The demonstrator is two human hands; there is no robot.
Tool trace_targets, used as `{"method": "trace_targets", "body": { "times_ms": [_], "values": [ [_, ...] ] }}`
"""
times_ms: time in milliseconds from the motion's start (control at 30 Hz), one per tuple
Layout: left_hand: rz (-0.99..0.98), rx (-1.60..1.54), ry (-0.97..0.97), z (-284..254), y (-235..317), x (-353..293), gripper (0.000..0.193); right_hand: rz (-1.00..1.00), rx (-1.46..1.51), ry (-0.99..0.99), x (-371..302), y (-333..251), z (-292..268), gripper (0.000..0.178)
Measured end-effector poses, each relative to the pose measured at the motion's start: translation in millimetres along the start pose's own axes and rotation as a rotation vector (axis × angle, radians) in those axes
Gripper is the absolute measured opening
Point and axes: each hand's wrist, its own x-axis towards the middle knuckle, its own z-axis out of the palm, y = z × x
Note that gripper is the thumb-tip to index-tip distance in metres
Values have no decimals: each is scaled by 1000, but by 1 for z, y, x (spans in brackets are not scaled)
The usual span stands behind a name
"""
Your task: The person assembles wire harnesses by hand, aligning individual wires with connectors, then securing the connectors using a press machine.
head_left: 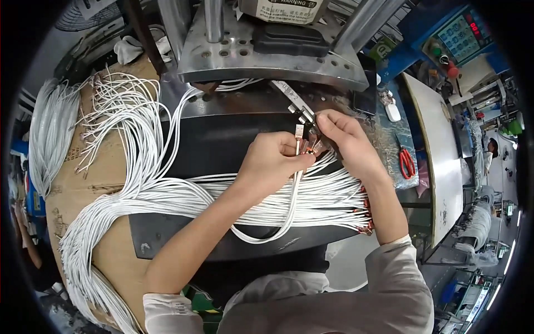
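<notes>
My left hand [272, 158] is closed, thumb and fingers pinching a white cable [291, 209] just below its flat metal plug [299, 131], which points upward. My right hand [353, 142] is closed around the lower end of a narrow metal bar [289, 96] with small metal plugs along its side. Its thumb lies on the bar, and the other fingers are mostly hidden. Between the hands are small coppery, clear-edged parts, too small to name surely. Beneath them spreads a thick bundle of white cables [261, 209], with reddish ends at the right.
Behind the hands stands a metal press [267, 67] with upright posts. More white cables [119, 111] cover the cardboard [103, 172] at left. Red-handled scissors [407, 163] lie at right, near a white handheld device [392, 111]. A blue control box [461, 33] is at upper right.
</notes>
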Motion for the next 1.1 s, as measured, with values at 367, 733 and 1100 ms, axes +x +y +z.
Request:
{"method": "trace_targets", "body": {
  "times_ms": [367,733,1100],
  "values": [
    [-19,-172,-52,-2,10,-7,18,3,-157,-17,-1,-3,-13,29],
    [-25,-154,23,-3,10,-7,23,-165,-380,-68,2,-2,-25,25],
    [4,-267,-28,-2,9,-8,22,53,-218,-214,-3,-14,-24,27]
  ]
}}
